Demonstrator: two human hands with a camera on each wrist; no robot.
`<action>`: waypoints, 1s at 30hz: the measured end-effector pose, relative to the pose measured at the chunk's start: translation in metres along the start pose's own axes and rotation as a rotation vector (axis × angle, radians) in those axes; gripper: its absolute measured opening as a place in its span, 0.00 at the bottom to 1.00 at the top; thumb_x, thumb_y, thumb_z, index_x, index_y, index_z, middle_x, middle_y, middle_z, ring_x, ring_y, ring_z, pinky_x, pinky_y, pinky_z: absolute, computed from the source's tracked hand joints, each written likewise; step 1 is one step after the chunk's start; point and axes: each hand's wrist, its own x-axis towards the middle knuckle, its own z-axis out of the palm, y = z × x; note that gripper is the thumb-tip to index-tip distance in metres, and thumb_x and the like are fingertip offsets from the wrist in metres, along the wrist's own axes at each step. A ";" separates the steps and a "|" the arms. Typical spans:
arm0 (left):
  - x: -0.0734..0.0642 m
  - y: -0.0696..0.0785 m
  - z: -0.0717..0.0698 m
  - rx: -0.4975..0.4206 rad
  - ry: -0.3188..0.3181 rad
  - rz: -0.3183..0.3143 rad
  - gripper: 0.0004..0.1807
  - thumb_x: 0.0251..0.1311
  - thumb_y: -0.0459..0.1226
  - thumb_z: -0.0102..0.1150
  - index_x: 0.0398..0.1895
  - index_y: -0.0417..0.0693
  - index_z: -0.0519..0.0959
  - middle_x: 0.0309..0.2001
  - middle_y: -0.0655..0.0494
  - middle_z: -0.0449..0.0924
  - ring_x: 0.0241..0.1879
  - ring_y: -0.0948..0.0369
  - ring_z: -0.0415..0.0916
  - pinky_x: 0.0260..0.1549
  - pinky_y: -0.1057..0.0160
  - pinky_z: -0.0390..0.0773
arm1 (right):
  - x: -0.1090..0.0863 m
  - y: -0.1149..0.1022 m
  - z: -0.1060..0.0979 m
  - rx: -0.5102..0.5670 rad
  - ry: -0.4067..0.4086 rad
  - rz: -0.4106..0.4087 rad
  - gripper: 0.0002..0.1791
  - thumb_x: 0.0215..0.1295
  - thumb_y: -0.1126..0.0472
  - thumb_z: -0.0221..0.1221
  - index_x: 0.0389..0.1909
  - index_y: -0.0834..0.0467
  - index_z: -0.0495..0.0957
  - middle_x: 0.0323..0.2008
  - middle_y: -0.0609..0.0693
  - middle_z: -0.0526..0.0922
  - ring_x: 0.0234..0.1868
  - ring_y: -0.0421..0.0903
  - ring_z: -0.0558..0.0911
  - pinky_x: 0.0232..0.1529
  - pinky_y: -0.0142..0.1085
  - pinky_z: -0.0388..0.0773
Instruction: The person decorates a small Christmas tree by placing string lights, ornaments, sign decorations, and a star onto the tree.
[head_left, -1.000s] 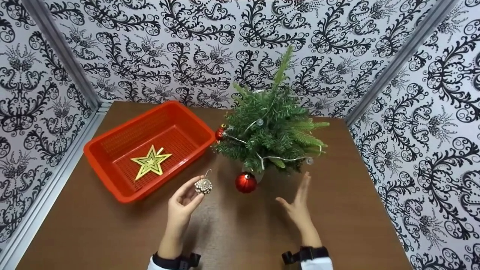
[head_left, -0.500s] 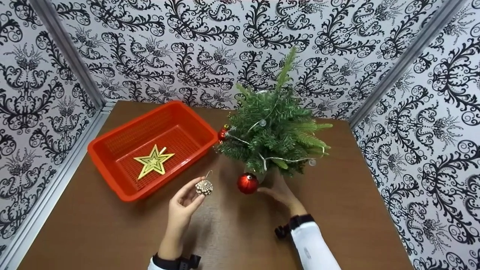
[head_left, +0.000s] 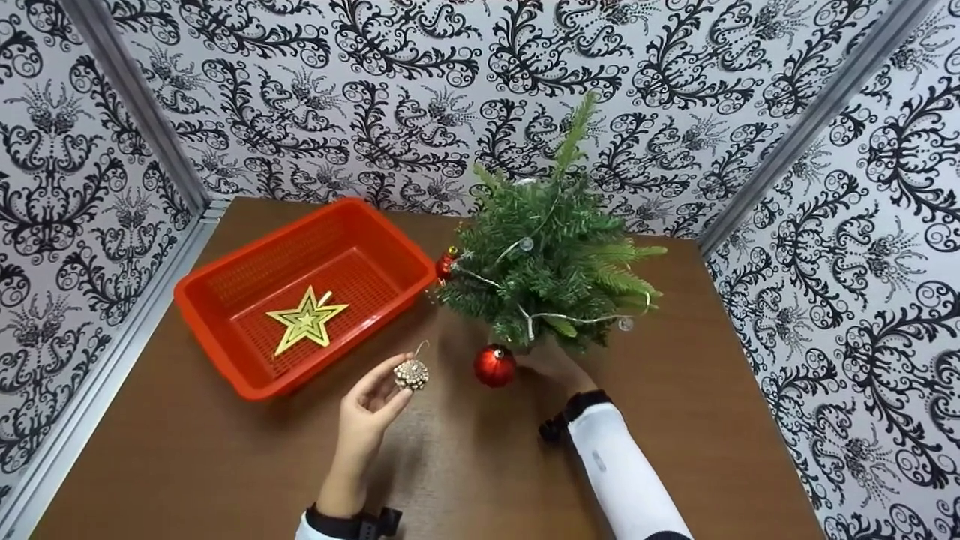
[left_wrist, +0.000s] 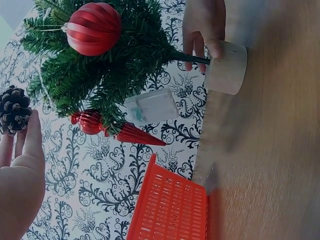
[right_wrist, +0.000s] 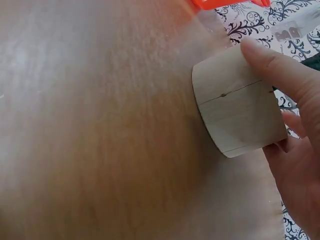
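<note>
- In the head view, branches of the small tree hide most of the right hand; the wrist views show it at the pale base.
- The right grip grasps this base, thumb on its side; the other fingers are partly hidden behind it.
- The left hand pinches the pine cone between fingertips and thumb, above the counter and near the basket; the cone's wire hook points up.
- In the left wrist view the cone is cut off by the frame edge.
- A clear box shows beside the branches; its greenish contents are hard to make out.
- The pointed red ornament is partly covered by needles.
- The red basket holds a gold star, lying on its slotted floor; both wrist views crop the basket.
- A red ball hangs at the tree's near side.
</note>
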 end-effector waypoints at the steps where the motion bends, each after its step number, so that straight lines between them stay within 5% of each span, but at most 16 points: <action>1: 0.000 0.000 0.000 -0.001 -0.001 0.005 0.25 0.52 0.15 0.56 0.56 0.32 0.76 0.53 0.59 0.82 0.57 0.65 0.77 0.55 0.68 0.76 | 0.001 -0.001 -0.001 0.005 -0.011 -0.010 0.40 0.52 0.57 0.68 0.66 0.65 0.65 0.62 0.61 0.73 0.62 0.54 0.72 0.62 0.48 0.69; 7: 0.001 0.001 0.002 0.012 0.005 -0.006 0.24 0.52 0.16 0.57 0.55 0.28 0.75 0.53 0.57 0.82 0.56 0.65 0.77 0.54 0.69 0.77 | 0.002 -0.006 -0.004 0.021 -0.041 -0.008 0.45 0.52 0.54 0.69 0.69 0.64 0.60 0.66 0.61 0.68 0.64 0.54 0.70 0.63 0.49 0.67; 15: 0.000 0.004 0.004 0.044 0.021 -0.028 0.24 0.52 0.16 0.57 0.56 0.20 0.71 0.53 0.60 0.82 0.56 0.66 0.77 0.54 0.69 0.76 | 0.000 -0.010 -0.001 0.074 -0.091 0.153 0.52 0.51 0.48 0.69 0.71 0.64 0.53 0.63 0.61 0.63 0.65 0.54 0.65 0.64 0.48 0.64; 19: -0.001 0.003 0.004 0.028 0.006 -0.014 0.24 0.53 0.15 0.56 0.56 0.21 0.71 0.53 0.60 0.82 0.57 0.65 0.77 0.55 0.69 0.75 | 0.002 -0.004 0.004 0.221 -0.154 0.194 0.24 0.56 0.53 0.67 0.47 0.63 0.75 0.37 0.51 0.78 0.48 0.48 0.75 0.57 0.40 0.69; 22: -0.001 0.003 0.005 0.019 0.003 -0.003 0.24 0.53 0.15 0.56 0.56 0.22 0.72 0.53 0.60 0.82 0.57 0.65 0.77 0.56 0.69 0.75 | -0.002 -0.013 0.006 0.273 -0.158 0.164 0.13 0.57 0.51 0.68 0.28 0.57 0.80 0.22 0.42 0.78 0.37 0.42 0.79 0.50 0.34 0.75; 24: -0.001 0.003 0.005 0.012 0.008 0.002 0.24 0.53 0.15 0.56 0.56 0.26 0.73 0.53 0.59 0.82 0.57 0.65 0.77 0.56 0.69 0.75 | -0.003 -0.020 0.010 0.279 -0.128 0.130 0.20 0.55 0.50 0.70 0.36 0.64 0.81 0.29 0.47 0.80 0.40 0.44 0.80 0.48 0.35 0.78; 28: -0.002 0.002 0.006 -0.008 0.028 0.017 0.25 0.52 0.15 0.56 0.55 0.35 0.77 0.53 0.59 0.82 0.57 0.65 0.77 0.56 0.70 0.75 | -0.010 -0.022 0.018 0.182 0.080 0.110 0.43 0.48 0.42 0.72 0.54 0.71 0.71 0.47 0.57 0.77 0.50 0.50 0.75 0.58 0.40 0.72; 30: -0.001 0.002 0.006 -0.011 0.032 0.031 0.26 0.52 0.14 0.56 0.55 0.38 0.78 0.52 0.60 0.83 0.57 0.65 0.77 0.56 0.70 0.75 | 0.017 0.046 0.037 0.205 0.173 0.050 0.45 0.51 0.43 0.70 0.60 0.70 0.68 0.53 0.56 0.76 0.53 0.45 0.76 0.58 0.33 0.72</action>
